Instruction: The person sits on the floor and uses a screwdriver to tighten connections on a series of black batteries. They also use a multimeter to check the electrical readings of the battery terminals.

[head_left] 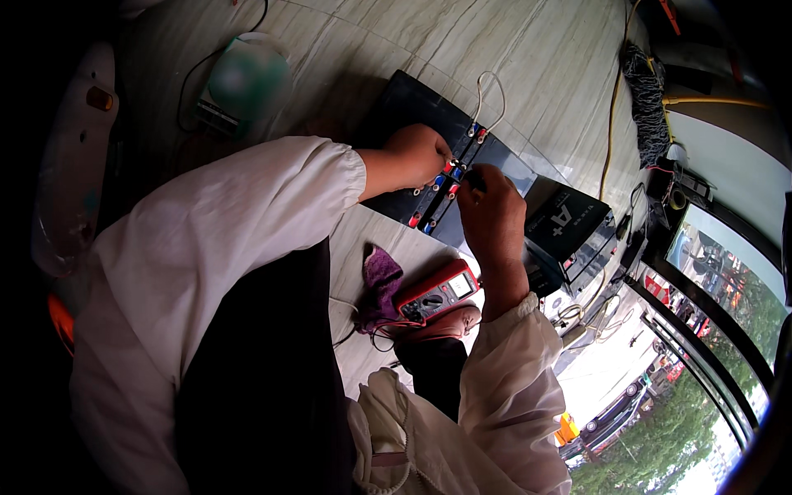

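Note:
Dark battery blocks (402, 97) sit side by side on the floor, with red and blue terminals (437, 183) along their facing edges. My left hand (412, 157) reaches in from the left, its fingers curled together at a red terminal (449, 167); whatever lies between the fingertips is hidden. Across from it, my right hand (495, 219) is closed, thumb and fingers pinched close to the same terminals. Something dark shows at its fingertips, too small to name. A pale looped wire (492, 76) rises from the terminals at the far end.
A red multimeter (439, 290) lies by my foot, next to a purple cloth (381, 276). On the right stands a black battery box (568, 216). A green-and-white container (245, 78) is at the far left, a bundle of dark cord (645, 107) at the far right.

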